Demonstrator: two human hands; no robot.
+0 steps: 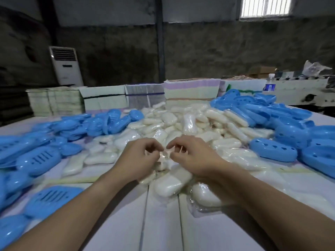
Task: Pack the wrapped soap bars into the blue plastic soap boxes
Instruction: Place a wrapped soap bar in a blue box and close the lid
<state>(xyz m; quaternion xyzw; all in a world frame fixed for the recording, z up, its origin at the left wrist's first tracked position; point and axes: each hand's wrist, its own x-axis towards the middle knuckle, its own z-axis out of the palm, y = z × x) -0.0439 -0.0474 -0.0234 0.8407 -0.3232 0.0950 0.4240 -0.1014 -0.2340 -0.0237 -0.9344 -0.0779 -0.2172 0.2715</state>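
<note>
Hands pinching a soap wrapper

Boxes [39, 160], blue plastic ones, lie heaped at the far left. Next I see my left hand [140, 157] with its fingers curled in, pinching the clear wrapper of a wrapped soap bar [164, 159]. My right hand [190, 156] pinches the same wrapper from the other side. Both hands sit over the big pile of white wrapped soap bars [181, 124] in the middle of the table [163, 223]. More blue boxes [282, 124] are heaped on the right.

Your white table [163, 223] carries a heap of wrapped soap bars [181, 124], blue soap boxes [38, 160] on both sides, paper stacks [105, 100] behind
</note>
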